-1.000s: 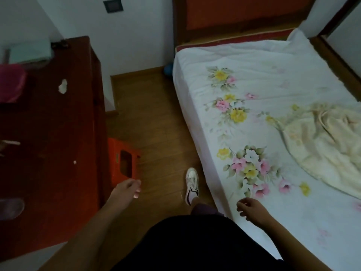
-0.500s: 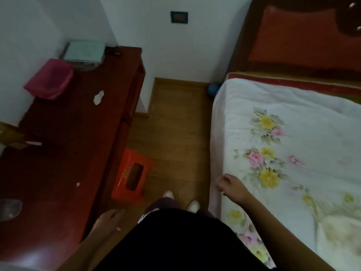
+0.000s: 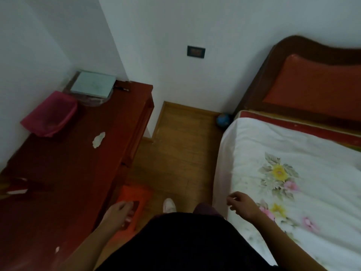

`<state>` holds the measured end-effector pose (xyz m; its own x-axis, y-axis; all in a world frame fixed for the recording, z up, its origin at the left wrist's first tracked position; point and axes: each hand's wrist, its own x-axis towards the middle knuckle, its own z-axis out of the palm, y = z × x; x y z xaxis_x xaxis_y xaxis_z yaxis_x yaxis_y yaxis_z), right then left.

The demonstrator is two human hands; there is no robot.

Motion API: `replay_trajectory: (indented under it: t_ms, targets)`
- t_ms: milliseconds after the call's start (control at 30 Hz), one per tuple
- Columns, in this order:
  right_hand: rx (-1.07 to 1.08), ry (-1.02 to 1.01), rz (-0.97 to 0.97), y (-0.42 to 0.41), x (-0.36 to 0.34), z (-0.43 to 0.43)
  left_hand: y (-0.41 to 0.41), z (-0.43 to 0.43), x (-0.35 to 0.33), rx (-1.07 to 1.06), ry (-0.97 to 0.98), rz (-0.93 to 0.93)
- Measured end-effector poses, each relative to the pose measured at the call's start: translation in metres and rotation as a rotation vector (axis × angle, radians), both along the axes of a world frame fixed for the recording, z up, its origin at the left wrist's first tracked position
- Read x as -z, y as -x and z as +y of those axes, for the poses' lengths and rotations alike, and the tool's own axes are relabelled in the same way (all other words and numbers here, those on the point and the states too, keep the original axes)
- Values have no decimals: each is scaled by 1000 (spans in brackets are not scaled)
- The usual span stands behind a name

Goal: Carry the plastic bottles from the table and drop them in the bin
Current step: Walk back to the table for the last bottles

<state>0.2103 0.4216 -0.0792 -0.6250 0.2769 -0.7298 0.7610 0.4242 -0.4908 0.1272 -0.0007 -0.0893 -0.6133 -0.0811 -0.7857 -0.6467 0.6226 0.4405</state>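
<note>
Now, fingers: the left hand (image 3: 119, 213) hangs loose with fingers half curled and nothing in them; the right hand (image 3: 244, 205) is likewise slack, fingers apart, holding nothing.
Hands' place: left hand over the orange stool (image 3: 132, 194) beside the table's edge; right hand just beside the side of the bed (image 3: 293, 153).
Bottles: no plastic bottle can be made out for certain on the dark red table (image 3: 68, 173); its near left end is dim and blurred.
Bin: the pink bin (image 3: 49, 115) sits on the far end of the table, near the wall.
Handling, as a guess: empty plastic bottles would be light, thin-walled, easily dented and a little slick; best gripped round the middle or by the neck.
Other: a scrap of white paper (image 3: 98, 139) lies on the table, apart from the bin.
</note>
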Motion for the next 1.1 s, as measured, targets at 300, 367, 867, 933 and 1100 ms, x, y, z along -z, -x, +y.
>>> replay_trajectory:
  t_ms: [300, 367, 867, 933, 1100]
  targets:
    - [-118, -11, -21, 112, -1, 63, 100, 69, -34, -86, -56, 167]
    - [-180, 5, -17, 146, -2, 67, 103, 75, -39, -192, -55, 160]
    - [-967, 216, 99, 345, -56, -97, 11, 50, -78, -892, 122, 344]
    - [-1077, 235, 115, 353, -66, -135, -7, 40, -86, -997, 158, 399]
    - [-1246, 279, 224, 350, -91, -224, -52, 10, -107, -1190, 207, 506]
